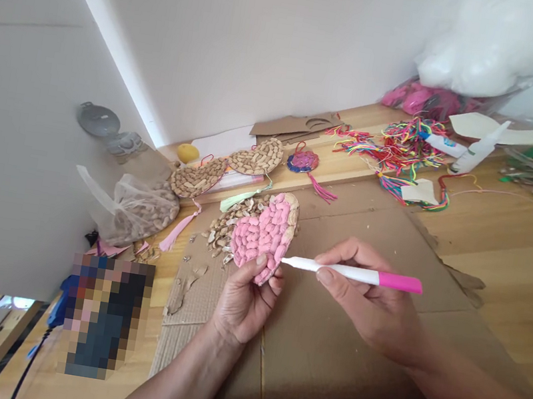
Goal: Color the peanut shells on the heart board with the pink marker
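My left hand point(248, 298) grips the lower tip of a heart covered in peanut shells point(262, 229), thumb on its front. Most of the shells are pink; those along the upper right edge are bare tan. Between thumb and fingers of my right hand point(367, 296) lies a white marker with a pink end point(350, 273). Its tip points left and meets the heart's lower right edge, or comes very close to it. Behind the heart, loose peanut shells point(221, 229) lie in a pile on a cardboard sheet point(326, 330).
Two plain peanut-shell pieces point(256, 155) with tassels and a small painted one point(303, 161) lie along the back. A bag of peanuts point(144, 207) stands left. Tangled colourful threads point(411, 145), a glue bottle point(481, 149) and a bag of white stuffing point(493, 46) are at the right rear.
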A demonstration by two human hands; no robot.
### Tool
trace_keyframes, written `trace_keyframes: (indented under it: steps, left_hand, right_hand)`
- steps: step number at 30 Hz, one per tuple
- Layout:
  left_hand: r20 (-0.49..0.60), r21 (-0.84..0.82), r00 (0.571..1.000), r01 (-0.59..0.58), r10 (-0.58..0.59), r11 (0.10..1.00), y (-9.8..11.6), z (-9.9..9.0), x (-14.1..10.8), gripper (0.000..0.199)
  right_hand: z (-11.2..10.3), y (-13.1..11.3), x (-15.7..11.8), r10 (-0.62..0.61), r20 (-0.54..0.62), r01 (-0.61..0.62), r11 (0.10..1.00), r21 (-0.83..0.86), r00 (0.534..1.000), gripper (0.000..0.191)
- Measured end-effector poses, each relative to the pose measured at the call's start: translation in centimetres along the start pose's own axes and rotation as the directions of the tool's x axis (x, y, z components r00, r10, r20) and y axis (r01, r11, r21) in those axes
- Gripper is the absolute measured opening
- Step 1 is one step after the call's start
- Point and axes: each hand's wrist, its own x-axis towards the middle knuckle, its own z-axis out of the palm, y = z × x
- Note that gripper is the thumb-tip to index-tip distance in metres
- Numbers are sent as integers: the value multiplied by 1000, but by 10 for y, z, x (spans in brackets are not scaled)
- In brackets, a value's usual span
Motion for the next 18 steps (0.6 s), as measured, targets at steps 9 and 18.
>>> trace_keyframes:
  steps: [9,18]
  left_hand:
    - [-8,-46,999,51,-51,998,-2,-1,-2,17]
    - [-19,14,1000,-14,14,1000,-2,-2,0,15]
  right_hand:
    - [-1,11,4,89,-59,-86,995,51,994,16]
    - [-1,7,3,70,-38,-68,997,39,997,15]
